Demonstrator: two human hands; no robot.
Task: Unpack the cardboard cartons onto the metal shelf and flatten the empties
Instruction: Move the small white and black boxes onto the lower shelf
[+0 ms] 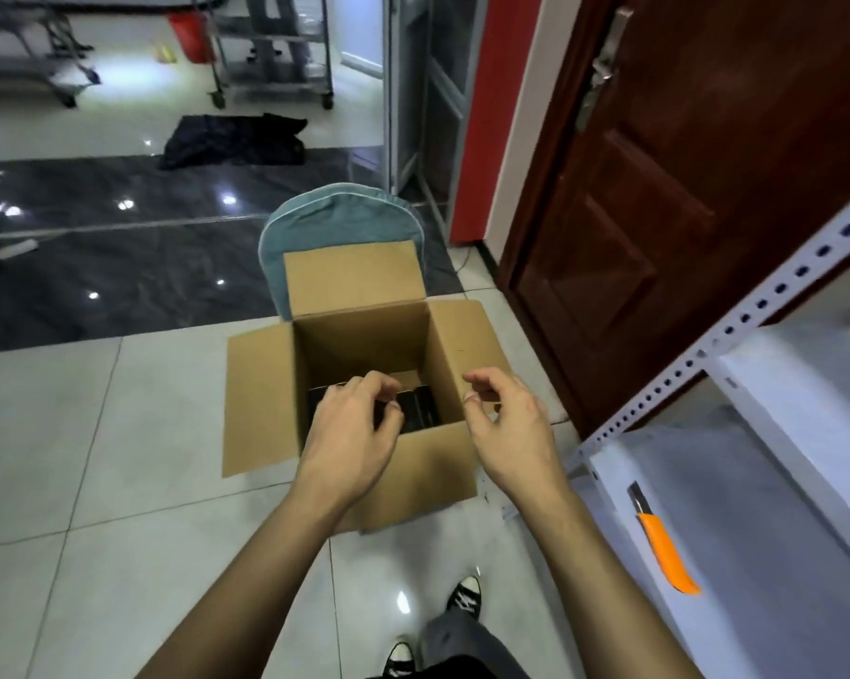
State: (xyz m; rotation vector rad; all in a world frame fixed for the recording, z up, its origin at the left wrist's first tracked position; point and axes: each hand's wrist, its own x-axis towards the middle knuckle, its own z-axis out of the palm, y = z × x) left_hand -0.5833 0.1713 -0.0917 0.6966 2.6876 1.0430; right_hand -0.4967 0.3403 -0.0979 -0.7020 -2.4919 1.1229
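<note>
An open cardboard carton (pixel 261 399) stands on the tiled floor with all its flaps spread out. Dark black items (pixel 420 409) lie at its bottom. My left hand (pixel 354 428) reaches over the near left rim into the carton, its fingers curled toward the black items; whether it grips one is unclear. My right hand (pixel 506 423) hovers over the near right corner with loosely curled fingers and holds nothing. The white metal shelf (pixel 775 306) stands at the right.
An orange utility knife (pixel 665 551) lies on the lower shelf board. A teal chair back (pixel 339 213) stands behind the carton, a brown door (pixel 682 188) to the right. Dark cloth (pixel 236 139) and wheeled racks (pixel 276 46) are farther off. My shoes (pixel 462 600) are below.
</note>
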